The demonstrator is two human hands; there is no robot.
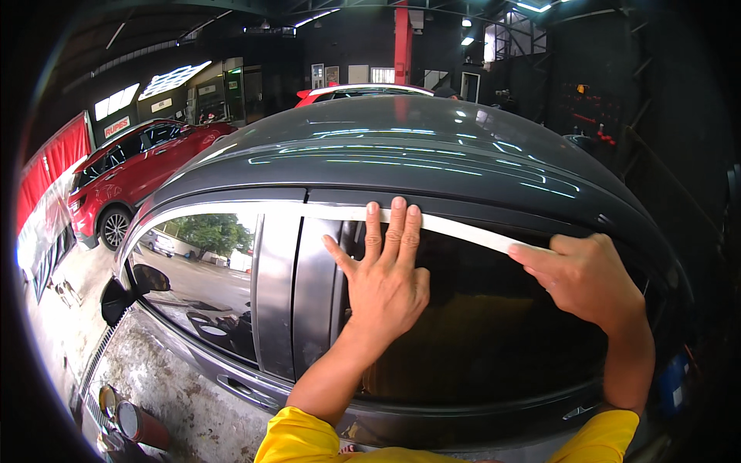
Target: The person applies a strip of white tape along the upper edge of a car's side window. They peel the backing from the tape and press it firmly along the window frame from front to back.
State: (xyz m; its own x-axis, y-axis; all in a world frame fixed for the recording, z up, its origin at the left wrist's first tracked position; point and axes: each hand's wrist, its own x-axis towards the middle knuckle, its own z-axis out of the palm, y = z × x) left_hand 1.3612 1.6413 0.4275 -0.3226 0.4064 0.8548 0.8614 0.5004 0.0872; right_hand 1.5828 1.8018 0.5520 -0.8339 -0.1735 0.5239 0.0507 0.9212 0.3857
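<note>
A strip of white masking tape (467, 233) runs along the top edge of the side windows of a dark grey car (324, 166). With its fingers spread, my left hand (386, 289) presses the strip near the top of the rear door window (502, 332). The tape stretches from there to my right hand (590, 279), which is closed on its end farther right. Whether a roll sits inside that fist is hidden. Left of my left hand are the door pillar (278, 293) and the front window (212, 239), which reflects trees and parked cars.
A side mirror (116, 301) sticks out at the front left. A reddish bucket (143, 426) stands on the stained concrete floor (185, 378) at lower left. A red car (147, 166) is parked at far left, and another red car (309, 96) stands beyond the roof.
</note>
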